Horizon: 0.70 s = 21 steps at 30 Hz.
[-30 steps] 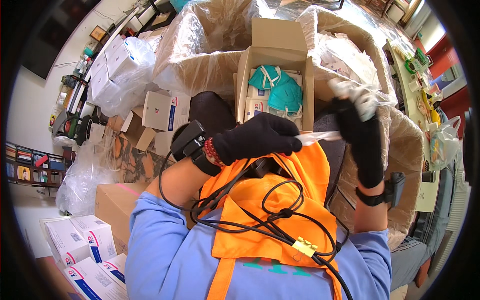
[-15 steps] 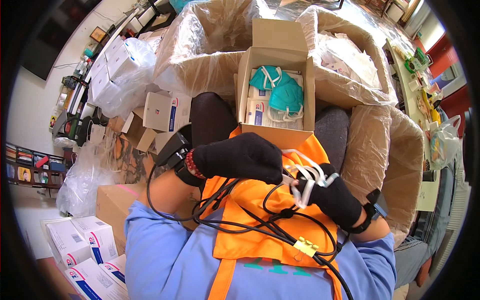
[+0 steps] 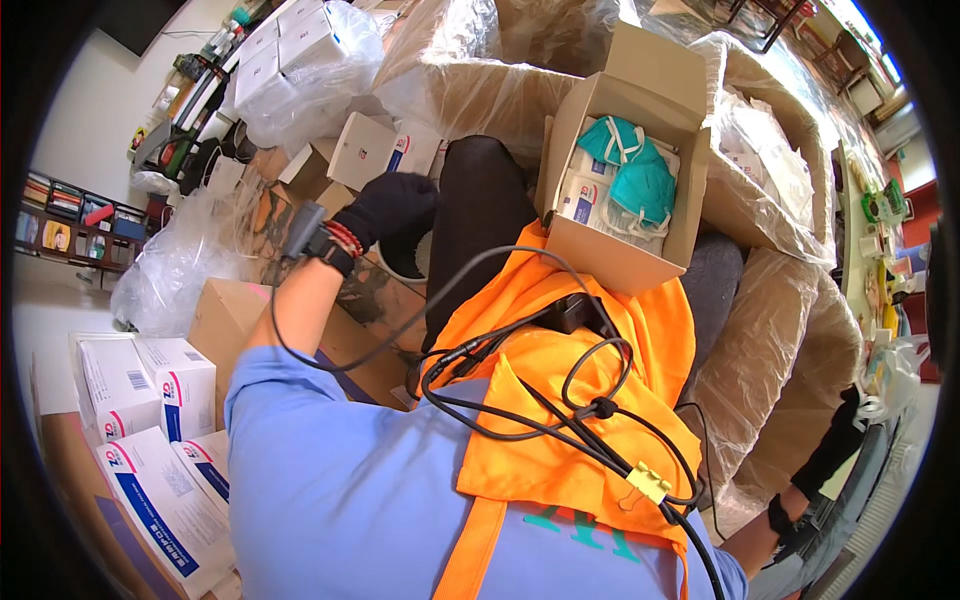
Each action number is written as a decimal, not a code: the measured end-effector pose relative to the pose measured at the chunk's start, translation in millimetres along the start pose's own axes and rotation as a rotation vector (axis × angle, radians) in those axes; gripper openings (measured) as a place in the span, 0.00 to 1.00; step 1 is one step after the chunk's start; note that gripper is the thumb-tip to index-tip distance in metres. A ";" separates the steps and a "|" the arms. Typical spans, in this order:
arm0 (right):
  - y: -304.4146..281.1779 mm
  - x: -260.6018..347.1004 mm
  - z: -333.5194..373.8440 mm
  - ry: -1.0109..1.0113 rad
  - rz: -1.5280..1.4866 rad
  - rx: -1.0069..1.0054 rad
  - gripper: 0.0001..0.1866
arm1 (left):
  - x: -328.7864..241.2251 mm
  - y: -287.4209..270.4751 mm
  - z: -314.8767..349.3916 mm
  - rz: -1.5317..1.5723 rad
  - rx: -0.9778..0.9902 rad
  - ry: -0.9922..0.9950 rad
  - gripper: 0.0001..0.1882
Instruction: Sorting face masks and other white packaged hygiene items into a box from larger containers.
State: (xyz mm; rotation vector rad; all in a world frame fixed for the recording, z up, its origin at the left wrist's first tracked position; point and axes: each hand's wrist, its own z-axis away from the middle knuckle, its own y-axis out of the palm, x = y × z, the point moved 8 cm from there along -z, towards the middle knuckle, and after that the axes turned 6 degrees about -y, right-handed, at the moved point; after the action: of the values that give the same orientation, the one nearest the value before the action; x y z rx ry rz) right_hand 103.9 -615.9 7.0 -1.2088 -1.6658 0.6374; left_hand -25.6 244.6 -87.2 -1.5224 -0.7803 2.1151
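Note:
My left hand [image 3: 392,208], in a black glove, is curled above a dark round bin [image 3: 405,255] on the floor beside my left knee; the glove hides anything inside it. Far out to the right, my right hand [image 3: 832,438], also gloved in black, stretches beside a white plastic bag [image 3: 895,375] with nothing visible in its fingers. An open brown carton [image 3: 620,250] rests tilted on my lap. Teal face masks [image 3: 643,190] with white straps lie in it on top of small white boxes [image 3: 583,197].
Black cables [image 3: 545,425] with a yellow clip [image 3: 647,482] lie across my orange apron [image 3: 640,350]. Plastic-lined cartons [image 3: 790,320] stand ahead and right. White printed boxes [image 3: 165,510] are stacked at my left, by a brown carton [image 3: 235,320]. Clear plastic [image 3: 185,265] lies behind them.
My hands have parted: the left moved up and left over the bin, the right far out to the right. The white straps no longer show at my right hand. The view has shifted.

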 end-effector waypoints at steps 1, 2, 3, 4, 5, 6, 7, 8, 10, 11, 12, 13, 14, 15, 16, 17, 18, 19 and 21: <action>11.9 53.8 12.9 -0.500 0.713 -0.024 0.11 | -13.0 8.7 12.0 -0.456 0.045 -0.004 0.09; 19.5 20.3 21.1 -0.529 0.519 -0.148 0.10 | -20.4 18.0 9.9 -0.909 0.097 0.023 0.11; 44.8 -6.1 18.8 -0.233 0.133 0.032 0.14 | 24.7 26.1 5.4 -0.923 0.121 -0.001 0.14; 73.9 -31.0 29.7 0.072 -0.243 0.204 0.21 | 49.4 32.1 2.2 -0.919 0.119 0.013 0.14; 86.6 -82.3 51.4 0.208 -0.432 0.310 0.27 | 67.4 40.5 -8.4 -0.755 0.111 -0.025 0.15; 113.5 -15.3 62.8 0.126 0.077 0.560 0.30 | 82.3 34.4 9.0 -0.620 0.077 -0.146 0.16; 108.5 -27.1 71.9 -0.134 0.171 0.496 0.36 | 61.1 28.0 -0.5 -0.609 -0.046 -0.182 0.18; 103.3 -36.1 88.0 -0.391 0.268 0.433 0.43 | 43.8 31.0 -17.4 -0.607 -0.030 -0.143 0.18; 111.5 -51.5 91.7 -0.113 0.208 0.465 0.43 | 5.2 -0.3 -23.7 -0.534 -0.358 -0.053 0.16; 114.4 -51.4 93.4 0.150 0.153 0.491 0.43 | -25.3 -9.4 -29.0 -0.453 -0.416 0.000 0.14; 113.9 -21.1 87.4 0.156 0.145 0.495 0.43 | -56.8 -15.9 -34.3 -0.428 -0.473 0.115 0.13; 111.8 5.0 87.4 0.320 0.131 0.589 0.43 | -89.4 -17.5 -36.7 -0.401 -0.527 0.235 0.13; 107.3 18.2 92.6 0.492 0.117 0.675 0.43 | -140.1 -6.8 -32.0 -0.407 -0.501 0.433 0.13; 104.9 23.0 95.4 0.519 0.147 0.741 0.27 | -184.0 10.6 -28.1 -0.407 -0.472 0.635 0.13; 108.0 -7.4 100.1 0.533 0.141 0.729 0.27 | -191.5 30.3 -51.7 -0.378 -0.376 0.598 0.13; 112.0 -51.4 96.7 0.214 0.319 0.687 0.20 | -199.4 55.7 -80.9 -0.345 -0.272 0.573 0.13; 116.7 -66.6 98.1 -0.113 0.489 0.643 0.16 | -206.4 85.0 -102.1 -0.438 -0.175 0.481 0.15; 122.9 -37.5 91.1 -0.156 0.552 0.584 0.17 | -208.4 100.1 -107.4 -0.530 -0.163 0.378 0.18; 119.5 -6.4 82.9 -0.116 0.501 0.575 0.15 | -203.3 131.1 -128.8 -0.625 -0.077 0.298 0.23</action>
State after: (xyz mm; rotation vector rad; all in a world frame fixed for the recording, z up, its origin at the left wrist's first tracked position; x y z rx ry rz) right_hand 80.5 -567.4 -128.3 -1.1648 -1.1344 1.4085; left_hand 159.0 44.0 -59.2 -1.3539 -1.0622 1.3856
